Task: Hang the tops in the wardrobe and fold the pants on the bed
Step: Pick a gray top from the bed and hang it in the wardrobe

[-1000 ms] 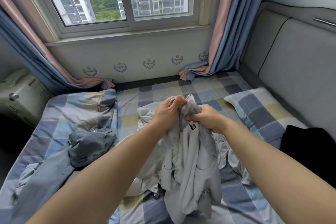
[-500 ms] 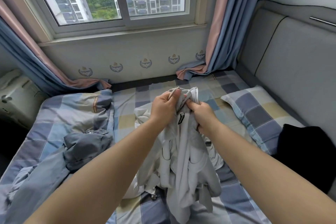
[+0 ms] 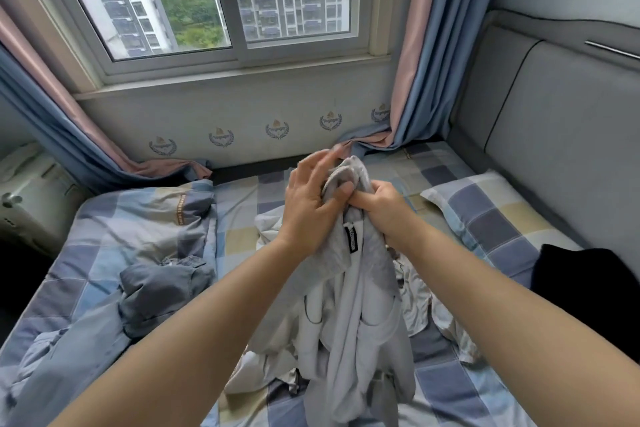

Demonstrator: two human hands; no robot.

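At centre frame, a pale grey fabric garment with a small black label near its top edge is hanging from both hands above a bed covered in a blue, grey and yellow checked sheet. The right hand, right of centre, is clenching a bunched part of the garment's upper edge, its fingers curled tightly into the cloth. The left hand, just left of centre, is touching the right hand; its thumb is pressing the cloth while its fingers are lifting away, blurred, so how firmly it is grasping cannot be told. The garment's lower folds are draping down toward the bottom centre of the frame, over a crumpled white garment that is lying on the sheet behind and beneath it.

At lower left, a rumpled grey-blue garment is lying on a checked quilt. At right, a checked pillow is resting against a grey padded headboard, and a black cloth item is lying just below the pillow at the right edge. Across the top of the frame, a white-framed sliding window is showing tower blocks and trees. Pink and blue curtains are hanging at both sides of it, their hems pooling on the bed's far edge.
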